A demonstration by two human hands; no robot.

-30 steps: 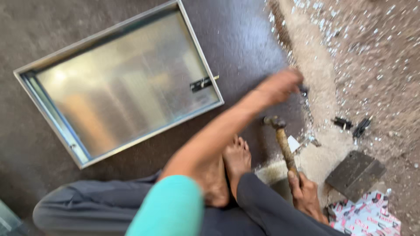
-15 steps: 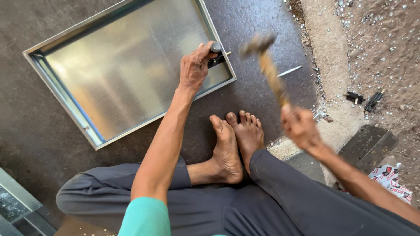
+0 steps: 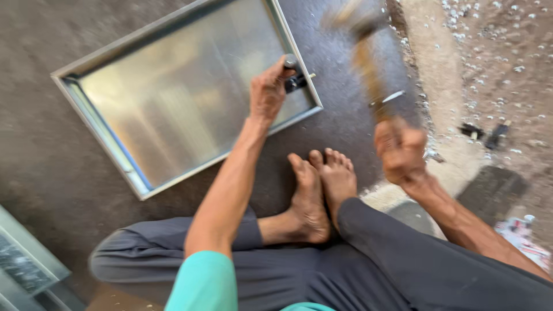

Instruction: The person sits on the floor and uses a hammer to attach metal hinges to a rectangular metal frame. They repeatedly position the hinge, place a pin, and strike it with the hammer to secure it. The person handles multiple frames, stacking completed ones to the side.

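Head camera looks straight down on a person sitting on a dark floor (image 3: 357, 126), bare feet (image 3: 319, 193) together in front of them and legs in dark grey trousers folded to either side.

Their left hand (image 3: 269, 92) reaches forward to the near right corner of a shallow rectangular metal tray (image 3: 173, 103). Its grip is closed, fingers wrapped round a small dark punch-like piece (image 3: 292, 72) held against the tray's right rim; what exactly the piece is I cannot make out. The tray lies flat on the floor, its long axis running from lower left to upper right, so the rim being worked on faces the person's right side.

Their right hand (image 3: 400, 150) is raised beside the right knee, its grip clamped round the lower end of a wooden-handled hammer (image 3: 368, 69). The hammer is badly blurred. Its handle rises nearly upright in the picture, leaning slightly left, with the head at the top, well above the hand and just right of the tray's corner.

Further right the dark floor gives way to pale, gritty ground (image 3: 489, 52) strewn with small white bits, and a couple of small dark objects (image 3: 484, 133) lie there. A glass-fronted frame (image 3: 26, 268) sits at the lower left edge.
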